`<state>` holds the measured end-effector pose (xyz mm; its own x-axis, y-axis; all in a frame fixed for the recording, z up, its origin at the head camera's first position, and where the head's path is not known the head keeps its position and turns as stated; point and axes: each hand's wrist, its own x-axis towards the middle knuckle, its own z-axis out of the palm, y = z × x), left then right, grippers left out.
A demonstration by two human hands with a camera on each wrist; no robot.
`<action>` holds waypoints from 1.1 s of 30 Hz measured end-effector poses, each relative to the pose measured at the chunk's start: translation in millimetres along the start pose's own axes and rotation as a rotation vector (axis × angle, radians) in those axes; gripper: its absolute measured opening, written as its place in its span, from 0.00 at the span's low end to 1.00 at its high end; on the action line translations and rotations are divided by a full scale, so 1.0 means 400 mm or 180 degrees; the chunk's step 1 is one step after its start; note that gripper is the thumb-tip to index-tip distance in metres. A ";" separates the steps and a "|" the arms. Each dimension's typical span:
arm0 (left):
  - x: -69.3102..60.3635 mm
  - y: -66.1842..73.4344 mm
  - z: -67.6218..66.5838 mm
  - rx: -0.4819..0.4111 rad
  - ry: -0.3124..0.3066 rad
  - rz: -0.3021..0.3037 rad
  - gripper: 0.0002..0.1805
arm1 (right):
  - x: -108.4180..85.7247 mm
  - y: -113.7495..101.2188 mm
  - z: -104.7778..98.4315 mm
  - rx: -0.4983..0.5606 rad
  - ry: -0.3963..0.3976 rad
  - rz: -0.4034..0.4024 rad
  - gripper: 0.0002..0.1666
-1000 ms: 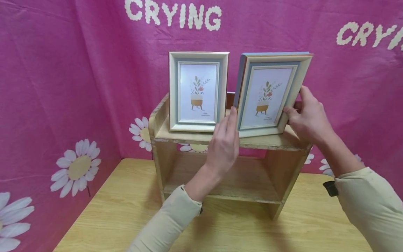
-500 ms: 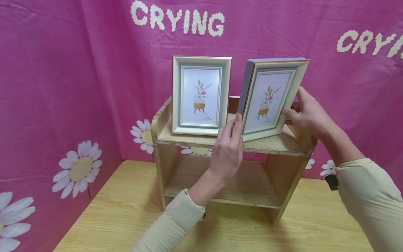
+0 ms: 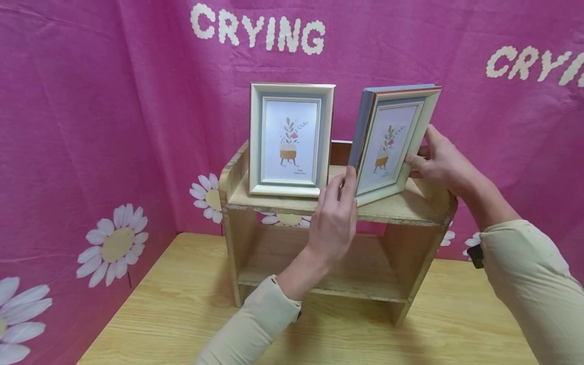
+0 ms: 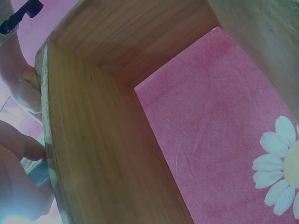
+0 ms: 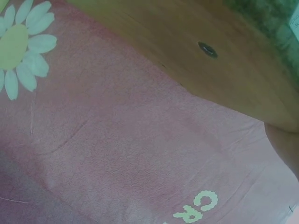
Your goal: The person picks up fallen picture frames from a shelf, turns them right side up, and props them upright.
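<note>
Pink backdrop (image 3: 388,40) reads "CRYING". Angled frame (image 3: 387,147): cream border, blue-grey inner band, picture of a footed pot with leaves and red flower; small print beneath, illegible. Position: at top of wooden shelf unit (image 3: 412,207), right of matching frame (image 3: 292,139). Right hand (image 3: 444,159) pinches angled frame's right edge; left hand (image 3: 333,223), its lower left edge.

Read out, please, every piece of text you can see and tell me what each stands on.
"CRYING": pink curtain, head view.
"CRYI", then cut off: same curtain, right edge of head view.
"CR", tilted: curtain, right wrist view.
Small print, left picture frame: too small to read.
Small print, right picture frame: too small to read.
Marks on pale patch, right wrist view: too blurred.
</note>
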<state>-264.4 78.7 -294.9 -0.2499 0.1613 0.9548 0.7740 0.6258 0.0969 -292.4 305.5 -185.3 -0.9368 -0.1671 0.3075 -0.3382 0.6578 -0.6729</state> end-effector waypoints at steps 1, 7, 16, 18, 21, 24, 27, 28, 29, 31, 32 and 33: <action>0.000 0.001 0.001 -0.0008 0.0000 -0.0014 0.29 | 0.002 0.002 0.000 0.0027 -0.0009 -0.0017 0.33; -0.003 0.011 0.003 -0.0120 -0.0001 -0.0082 0.32 | 0.012 0.011 0.000 0.0153 -0.0071 -0.0095 0.32; -0.003 0.027 0.003 -0.0181 -0.0033 -0.0080 0.32 | 0.024 0.019 -0.006 0.0105 -0.0104 -0.0139 0.31; -0.003 0.029 0.004 -0.0216 -0.0054 -0.0092 0.32 | 0.026 0.021 -0.007 0.0110 -0.0109 -0.0142 0.30; -0.004 0.032 0.008 -0.0220 -0.0053 -0.0107 0.32 | 0.030 0.025 -0.008 0.0093 -0.0121 -0.0161 0.29; -0.003 0.034 0.013 -0.0148 -0.0009 -0.0082 0.31 | 0.034 0.029 -0.011 0.0114 -0.0149 -0.0185 0.28; -0.002 0.036 0.017 -0.0094 0.0012 -0.0080 0.31 | 0.039 0.031 -0.013 0.0152 -0.0177 -0.0194 0.29; -0.003 0.036 0.018 -0.0078 0.0016 -0.0085 0.31 | 0.041 0.032 -0.013 0.0170 -0.0189 -0.0192 0.29; -0.003 0.037 0.018 -0.0059 0.0019 -0.0088 0.31 | 0.042 0.033 -0.013 0.0188 -0.0198 -0.0192 0.29; -0.004 0.039 0.019 -0.0043 0.0014 -0.0088 0.31 | 0.046 0.036 -0.015 0.0179 -0.0211 -0.0184 0.29; -0.004 0.040 0.020 -0.0044 0.0010 -0.0085 0.31 | 0.047 0.037 -0.016 0.0176 -0.0222 -0.0184 0.29; -0.005 0.042 0.021 -0.0035 0.0009 -0.0077 0.31 | 0.049 0.039 -0.017 0.0162 -0.0230 -0.0185 0.30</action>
<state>-255.8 95.2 -297.5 -0.2670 0.1438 0.9529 0.7741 0.6210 0.1231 -315.2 317.3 -185.4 -0.9188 -0.2577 0.2990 -0.3947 0.6076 -0.6892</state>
